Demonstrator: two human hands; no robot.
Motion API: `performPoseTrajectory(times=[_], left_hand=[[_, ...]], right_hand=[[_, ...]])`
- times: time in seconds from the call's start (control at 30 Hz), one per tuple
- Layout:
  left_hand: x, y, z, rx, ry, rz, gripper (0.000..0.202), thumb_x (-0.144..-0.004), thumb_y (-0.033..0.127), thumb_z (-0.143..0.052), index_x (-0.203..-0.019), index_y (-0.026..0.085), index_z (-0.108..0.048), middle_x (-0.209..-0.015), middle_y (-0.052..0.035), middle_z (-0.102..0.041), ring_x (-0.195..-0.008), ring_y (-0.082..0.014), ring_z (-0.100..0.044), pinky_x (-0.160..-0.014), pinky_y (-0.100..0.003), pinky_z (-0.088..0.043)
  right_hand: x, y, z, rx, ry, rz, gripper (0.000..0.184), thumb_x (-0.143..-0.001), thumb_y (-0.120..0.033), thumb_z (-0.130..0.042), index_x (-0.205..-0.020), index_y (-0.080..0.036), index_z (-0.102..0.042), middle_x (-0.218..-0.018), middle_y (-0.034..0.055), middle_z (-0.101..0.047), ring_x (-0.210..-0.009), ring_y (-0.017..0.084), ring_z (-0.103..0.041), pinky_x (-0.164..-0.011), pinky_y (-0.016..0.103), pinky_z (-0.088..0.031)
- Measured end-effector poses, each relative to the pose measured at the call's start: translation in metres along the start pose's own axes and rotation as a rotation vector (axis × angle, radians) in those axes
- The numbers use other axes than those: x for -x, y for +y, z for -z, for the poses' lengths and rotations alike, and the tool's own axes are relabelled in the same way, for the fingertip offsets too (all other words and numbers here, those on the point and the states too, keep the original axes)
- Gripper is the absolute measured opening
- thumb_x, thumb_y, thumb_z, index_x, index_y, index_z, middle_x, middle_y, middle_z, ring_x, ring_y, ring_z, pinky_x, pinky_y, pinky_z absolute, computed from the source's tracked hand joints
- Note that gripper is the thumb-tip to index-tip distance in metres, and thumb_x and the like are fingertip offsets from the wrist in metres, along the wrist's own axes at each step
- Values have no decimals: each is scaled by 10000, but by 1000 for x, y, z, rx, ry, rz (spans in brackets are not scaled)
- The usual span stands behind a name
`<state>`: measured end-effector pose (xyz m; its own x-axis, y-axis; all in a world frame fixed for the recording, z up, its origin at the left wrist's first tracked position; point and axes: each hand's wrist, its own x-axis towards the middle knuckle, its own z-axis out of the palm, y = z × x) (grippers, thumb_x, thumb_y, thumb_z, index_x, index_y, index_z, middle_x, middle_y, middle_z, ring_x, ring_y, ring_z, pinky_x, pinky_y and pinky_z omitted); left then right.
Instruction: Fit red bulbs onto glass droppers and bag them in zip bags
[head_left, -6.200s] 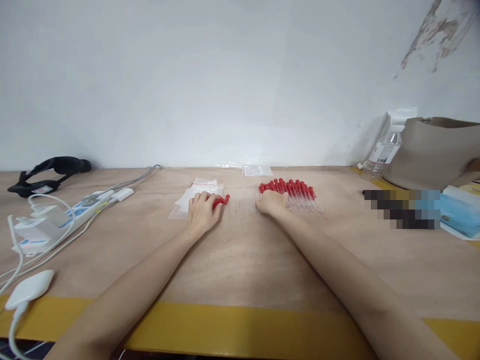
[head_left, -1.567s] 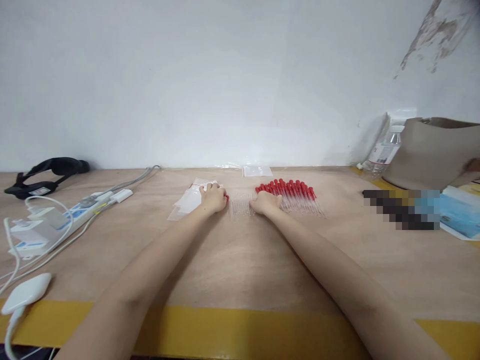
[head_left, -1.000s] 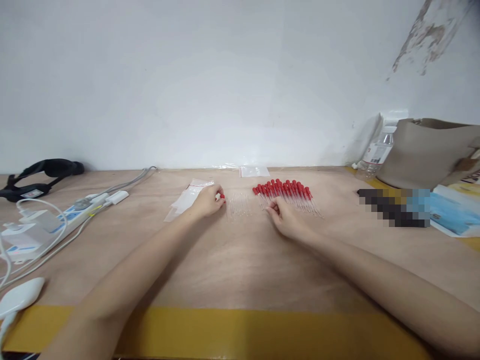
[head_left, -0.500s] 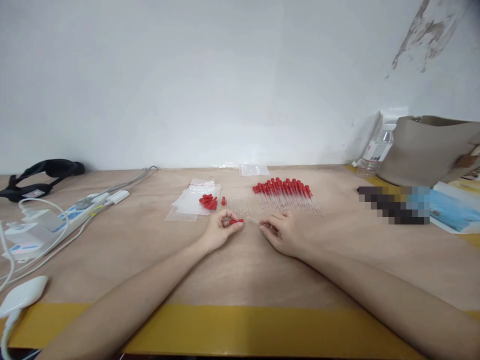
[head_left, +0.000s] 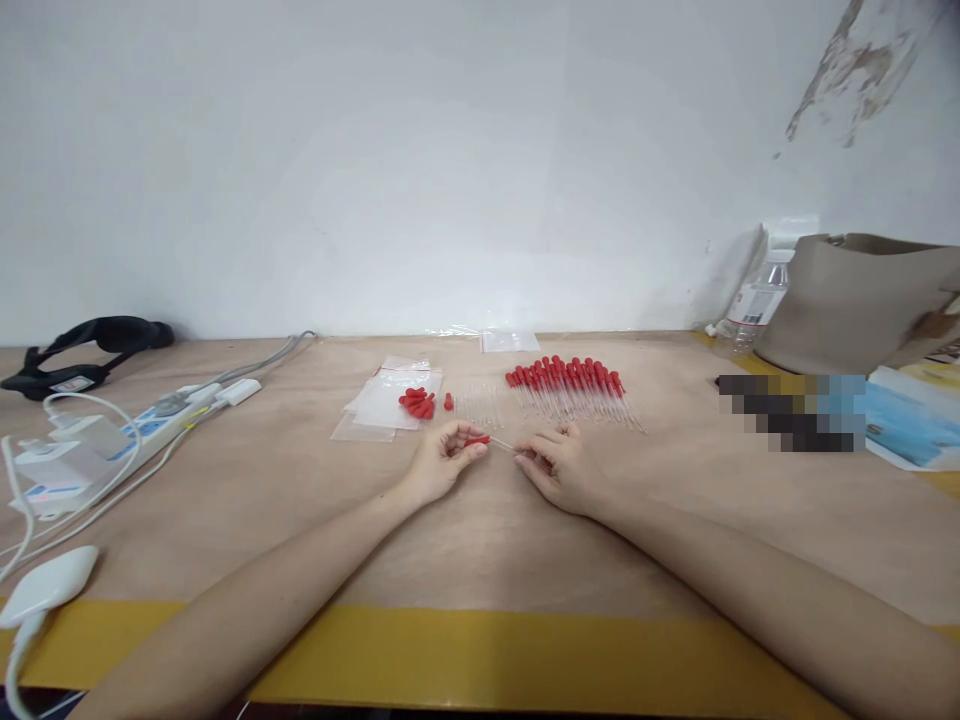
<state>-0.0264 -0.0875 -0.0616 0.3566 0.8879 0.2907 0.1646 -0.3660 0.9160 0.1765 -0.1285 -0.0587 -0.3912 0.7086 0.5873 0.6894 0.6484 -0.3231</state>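
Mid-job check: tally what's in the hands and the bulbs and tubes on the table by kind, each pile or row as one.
Red bulb in left hand's fingers: 1
Clear tube in right hand's fingers: 1
Lone red bulb: 1
Red bulb pile: 1
Bare tube row: 1
Bulb-topped tube cluster: 1
Total: 6

Two bare hands [head_left: 442,464] [head_left: 564,472], over a dozen red-capped slender clear tubes [head_left: 566,377], at least five red bulb-shaped caps [head_left: 418,403], one clear plastic bottle [head_left: 756,302].
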Motion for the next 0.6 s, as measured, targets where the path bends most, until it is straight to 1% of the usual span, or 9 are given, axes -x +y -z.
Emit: performPoseTrajectory(times=[0.13, 0.37, 0.47, 0.6], left_hand=[[1, -4, 1, -129, -20, -11, 254, -725, 361, -596, -854, 143, -617, -765, -42, -640, -663, -135, -567, -624, -248, -434], [4, -2, 1, -265, -43, -54, 241, -764, 370, -540, -822, 149, -618, -708, -16, -613, -608, -119, -520, -583, -229, -407], [6, 0, 0, -271, -51, -46, 248, -766, 377, -529, -819, 152, -621, -695, -14, -599, -599, -118, -500, -569, -226, -395], [6, 1, -1, -229, -47, -19, 252, -752, 381, -539, -799, 148, -620, -656, -10, -570, -569, -111, -466, -532, -217, -372]], right_hand=[[-1, 2, 2, 15, -31, 16, 202, -847, -260, -421, -889, -191, -606, -756, 18, -624, -650, 111, -519, -743, 308, -244], [-3, 6, 7, 132, -64, 80, 209, -847, -232, -427, -878, -208, -632, -778, 8, -627, -650, 103, -507, -736, 314, -215], [-3, 5, 7, 190, -70, 116, 225, -852, -225, -415, -879, -210, -637, -770, 14, -628, -661, 108, -508, -732, 315, -210], [-2, 3, 7, 211, -59, 131, 226, -850, -218, -414, -896, -210, -635, -756, 15, -630, -647, 108, -506, -716, 311, -209]])
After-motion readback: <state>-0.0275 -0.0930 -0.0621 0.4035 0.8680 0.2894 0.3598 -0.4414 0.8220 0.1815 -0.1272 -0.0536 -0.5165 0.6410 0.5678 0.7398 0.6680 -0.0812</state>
